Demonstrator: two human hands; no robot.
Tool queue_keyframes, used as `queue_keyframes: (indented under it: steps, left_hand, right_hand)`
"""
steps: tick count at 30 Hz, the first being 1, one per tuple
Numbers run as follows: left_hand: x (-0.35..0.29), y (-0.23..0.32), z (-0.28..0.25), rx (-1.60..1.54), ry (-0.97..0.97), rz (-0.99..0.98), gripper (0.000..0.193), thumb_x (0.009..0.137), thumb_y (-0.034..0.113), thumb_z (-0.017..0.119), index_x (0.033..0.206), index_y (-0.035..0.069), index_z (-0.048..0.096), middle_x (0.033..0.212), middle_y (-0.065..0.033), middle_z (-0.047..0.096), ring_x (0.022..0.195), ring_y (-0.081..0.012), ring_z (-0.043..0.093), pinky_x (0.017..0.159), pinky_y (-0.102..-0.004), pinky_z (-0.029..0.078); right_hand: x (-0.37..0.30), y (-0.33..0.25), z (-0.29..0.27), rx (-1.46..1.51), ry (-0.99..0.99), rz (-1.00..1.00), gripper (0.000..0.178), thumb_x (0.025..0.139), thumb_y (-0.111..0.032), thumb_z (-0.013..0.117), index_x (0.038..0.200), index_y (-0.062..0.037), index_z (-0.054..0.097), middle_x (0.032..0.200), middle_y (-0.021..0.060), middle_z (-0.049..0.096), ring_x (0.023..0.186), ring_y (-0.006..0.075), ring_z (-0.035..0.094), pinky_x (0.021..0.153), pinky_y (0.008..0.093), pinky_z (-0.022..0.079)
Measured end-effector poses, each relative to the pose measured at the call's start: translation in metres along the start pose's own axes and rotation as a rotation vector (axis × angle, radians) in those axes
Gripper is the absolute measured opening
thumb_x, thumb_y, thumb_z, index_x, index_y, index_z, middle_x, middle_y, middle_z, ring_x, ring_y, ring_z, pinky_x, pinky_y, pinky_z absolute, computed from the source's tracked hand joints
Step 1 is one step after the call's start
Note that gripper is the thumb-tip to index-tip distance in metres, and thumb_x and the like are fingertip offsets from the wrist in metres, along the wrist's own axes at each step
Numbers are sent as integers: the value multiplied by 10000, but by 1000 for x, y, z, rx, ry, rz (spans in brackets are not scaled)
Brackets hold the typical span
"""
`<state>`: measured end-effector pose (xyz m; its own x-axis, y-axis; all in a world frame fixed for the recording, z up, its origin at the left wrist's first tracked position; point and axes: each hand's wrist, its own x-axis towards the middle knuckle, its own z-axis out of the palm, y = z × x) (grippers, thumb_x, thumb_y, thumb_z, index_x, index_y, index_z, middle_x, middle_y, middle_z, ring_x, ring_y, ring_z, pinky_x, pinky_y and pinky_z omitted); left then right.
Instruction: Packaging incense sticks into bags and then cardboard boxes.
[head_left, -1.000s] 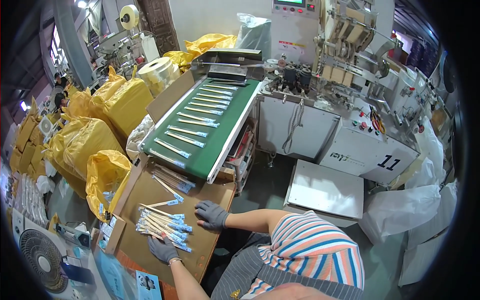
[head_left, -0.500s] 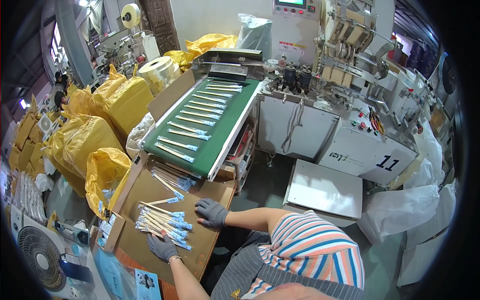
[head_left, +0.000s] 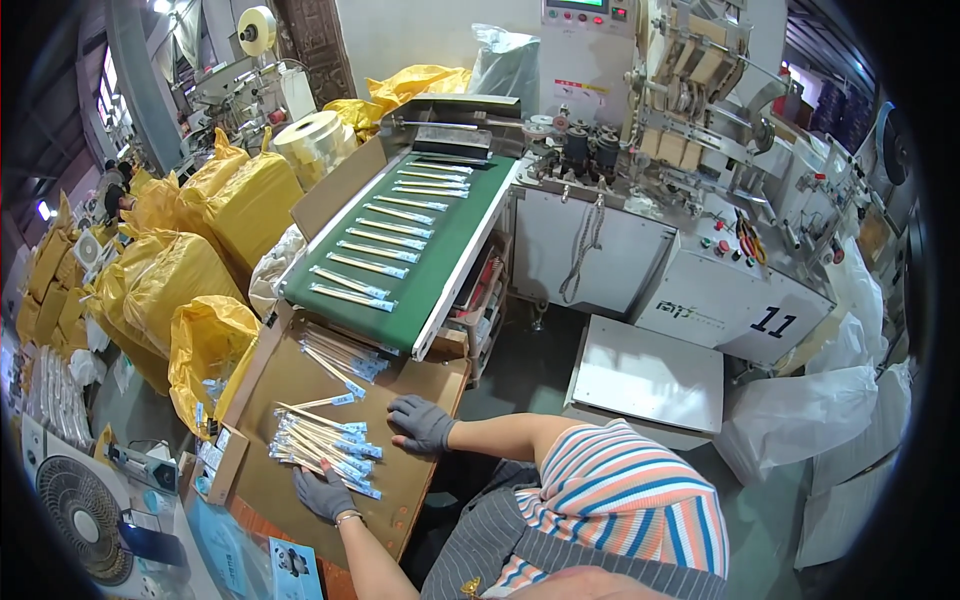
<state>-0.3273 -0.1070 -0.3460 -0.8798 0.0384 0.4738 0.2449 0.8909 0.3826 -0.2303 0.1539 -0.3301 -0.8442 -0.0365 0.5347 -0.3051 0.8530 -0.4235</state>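
A pile of wrapped chopsticks (head_left: 322,440), pale wooden sticks with blue-and-white printed ends, lies on the brown board (head_left: 400,490) in front of me. My left hand (head_left: 325,493), in a grey glove with some bare fingertips, rests at the pile's near edge, fingers spread and touching the nearest packets. To the right of the pile, my right hand (head_left: 422,424), also grey-gloved, lies on the board with its fingers apart and nothing in it. More wrapped chopsticks (head_left: 340,355) lie in a second heap below the end of the green conveyor belt (head_left: 430,290).
Spaced packets lie across the belt, which slopes toward the board. A packing machine (head_left: 690,110) stands at the back right, a white box (head_left: 645,380) below it. Yellow sacks (head_left: 165,290) crowd the left, with an open yellow bag (head_left: 210,350) beside the board and a fan (head_left: 85,515) nearer.
The packets on the belt have shifted position, and their spacing near the lower end looks different. Both hands and the pile stay where they were; the whole view has moved slightly.
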Motion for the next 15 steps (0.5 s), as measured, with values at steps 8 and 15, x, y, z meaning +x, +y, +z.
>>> queue_keyframes:
  steps: [8, 15]
  left_hand:
    - [0, 2, 1, -4, 11, 19, 584, 904, 456, 515, 1155, -68, 572, 1260, -241, 535, 1191, -367, 478, 1031, -427, 340]
    - [1, 1, -1, 2, 18, 24, 588, 901, 462, 517, 1150, -67, 578, 1262, -236, 535, 1189, -362, 483, 1030, -427, 346]
  right_hand:
    - [-2, 1, 1, 32, 9, 28, 395, 792, -330, 609, 1041, -33, 527, 1152, 190, 510, 1106, 388, 464, 954, 465, 384]
    - [0, 0, 1, 38, 25, 13, 397, 787, -323, 615, 1042, -32, 525, 1138, 192, 508, 1099, 389, 464, 953, 467, 381]
